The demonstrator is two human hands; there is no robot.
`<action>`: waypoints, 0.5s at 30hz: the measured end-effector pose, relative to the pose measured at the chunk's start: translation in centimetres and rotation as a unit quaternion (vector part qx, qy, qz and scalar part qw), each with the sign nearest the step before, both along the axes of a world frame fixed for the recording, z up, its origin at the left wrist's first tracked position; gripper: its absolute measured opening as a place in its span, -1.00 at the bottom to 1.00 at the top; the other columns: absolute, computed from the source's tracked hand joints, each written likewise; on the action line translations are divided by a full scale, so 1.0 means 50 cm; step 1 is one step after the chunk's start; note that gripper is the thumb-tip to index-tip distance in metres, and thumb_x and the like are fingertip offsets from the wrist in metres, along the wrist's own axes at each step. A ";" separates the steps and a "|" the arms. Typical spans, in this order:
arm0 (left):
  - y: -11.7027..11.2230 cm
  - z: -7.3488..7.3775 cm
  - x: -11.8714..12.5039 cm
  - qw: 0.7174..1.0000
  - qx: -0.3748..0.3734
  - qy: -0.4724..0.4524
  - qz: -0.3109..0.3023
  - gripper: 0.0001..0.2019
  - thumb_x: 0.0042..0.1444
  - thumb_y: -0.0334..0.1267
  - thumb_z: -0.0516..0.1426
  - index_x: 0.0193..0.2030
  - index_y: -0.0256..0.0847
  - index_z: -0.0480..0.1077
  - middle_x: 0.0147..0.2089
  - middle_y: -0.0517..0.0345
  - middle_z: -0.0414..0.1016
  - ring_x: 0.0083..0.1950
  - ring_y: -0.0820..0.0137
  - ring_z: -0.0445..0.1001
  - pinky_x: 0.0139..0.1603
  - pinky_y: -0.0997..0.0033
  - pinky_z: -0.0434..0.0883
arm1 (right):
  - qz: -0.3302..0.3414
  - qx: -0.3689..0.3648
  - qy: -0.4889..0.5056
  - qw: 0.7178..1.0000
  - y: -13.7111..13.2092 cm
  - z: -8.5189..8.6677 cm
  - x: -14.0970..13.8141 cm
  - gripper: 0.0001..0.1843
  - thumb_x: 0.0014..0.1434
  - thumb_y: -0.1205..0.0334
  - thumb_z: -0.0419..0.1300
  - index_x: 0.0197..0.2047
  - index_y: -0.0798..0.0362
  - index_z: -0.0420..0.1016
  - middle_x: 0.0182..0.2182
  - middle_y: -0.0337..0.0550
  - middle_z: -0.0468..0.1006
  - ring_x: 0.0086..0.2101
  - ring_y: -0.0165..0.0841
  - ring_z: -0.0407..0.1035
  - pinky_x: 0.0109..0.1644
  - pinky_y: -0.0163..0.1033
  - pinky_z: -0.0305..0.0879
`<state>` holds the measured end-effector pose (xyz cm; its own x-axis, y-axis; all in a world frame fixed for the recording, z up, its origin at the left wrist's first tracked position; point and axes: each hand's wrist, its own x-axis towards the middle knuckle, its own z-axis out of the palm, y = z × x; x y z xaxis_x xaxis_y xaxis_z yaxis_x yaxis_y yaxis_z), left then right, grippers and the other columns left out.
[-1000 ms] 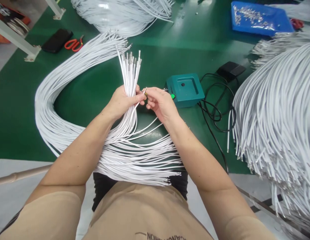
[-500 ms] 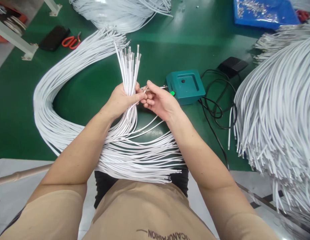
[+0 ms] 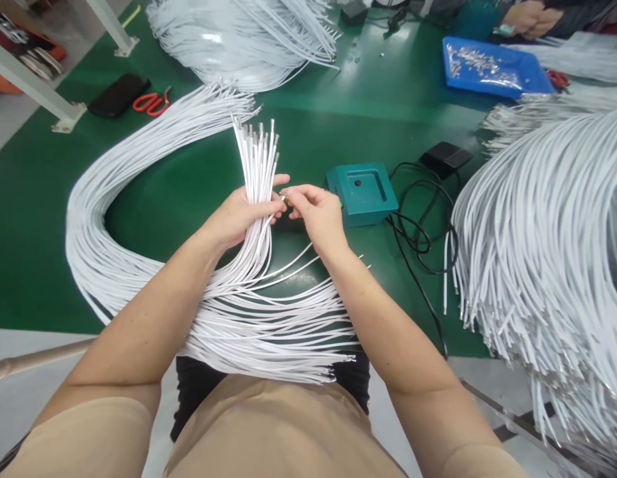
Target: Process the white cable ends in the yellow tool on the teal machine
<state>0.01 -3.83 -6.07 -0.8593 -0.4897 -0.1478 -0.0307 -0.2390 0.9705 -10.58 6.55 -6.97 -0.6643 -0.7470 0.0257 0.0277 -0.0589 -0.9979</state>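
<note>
My left hand [image 3: 239, 214] is closed around a bunch of white wires [image 3: 256, 156], whose silvery ends point away from me. Beside it my right hand [image 3: 318, 212] pinches the end of a single wire, its fingertips close to my left fingers; a small shiny bit shows there, too small to name. More loose white wires [image 3: 269, 332] spread below, over the table edge and my lap. Just beyond my right hand stands a teal box-shaped device [image 3: 363, 199], partly hidden by the hand.
A long wire bundle [image 3: 84, 219] curves round on the left. Behind are a wire heap [image 3: 239, 46], orange-handled scissors [image 3: 152, 103] and a black case [image 3: 118, 95]. A blue tray [image 3: 497, 70] holds small metal parts. Black cables [image 3: 422, 232] and a big wire stack [image 3: 537, 226] lie right. Another person's hands [image 3: 530, 18] show at top right.
My right hand has turned over, palm now downward, with its fingers pinched at the wire end. My left hand keeps its hold on the bunch. The camera view has shifted slightly.
</note>
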 end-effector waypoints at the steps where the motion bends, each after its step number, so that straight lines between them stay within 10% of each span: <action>1: -0.001 0.001 0.001 1.000 0.016 -0.006 -0.011 -0.46 -0.15 -0.37 0.25 0.06 -0.25 0.36 -0.41 0.20 0.42 -0.44 0.51 0.40 -0.38 0.49 0.38 | -0.006 0.006 0.020 1.000 0.000 -0.003 0.002 -0.81 0.03 0.11 0.20 -0.42 0.06 0.51 -0.51 -0.32 0.45 -0.53 -0.54 0.23 -0.43 -0.41 0.25; 9: -0.015 -0.006 0.007 0.999 0.034 -0.032 -0.006 -0.53 -0.17 -0.36 0.28 -0.02 -0.28 0.42 -0.42 0.16 0.42 -0.47 0.49 0.40 -0.35 0.41 0.43 | -0.030 0.034 0.167 0.985 -0.002 -0.022 0.015 -0.75 0.13 0.05 0.12 -0.41 0.04 0.46 -0.47 -0.27 0.43 -0.45 -0.46 0.28 -0.33 -0.34 0.25; 15: -0.025 -0.021 0.005 0.999 0.043 -0.008 0.008 -0.56 -0.19 -0.39 0.30 -0.08 -0.30 0.43 -0.42 0.16 0.44 -0.45 0.52 0.41 -0.34 0.47 0.43 | 0.011 0.125 0.496 0.859 0.010 0.007 0.002 -0.73 0.27 0.21 -0.07 -0.33 0.05 0.40 -0.25 -0.07 0.41 -0.21 -0.30 0.28 -0.10 -0.19 0.18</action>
<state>0.25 -5.07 -7.12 -0.8491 -0.4878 -0.2028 -0.0412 -0.3215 0.9460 -10.49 7.05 -6.62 -0.3947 -0.8233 0.4079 -0.8448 0.1506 -0.5135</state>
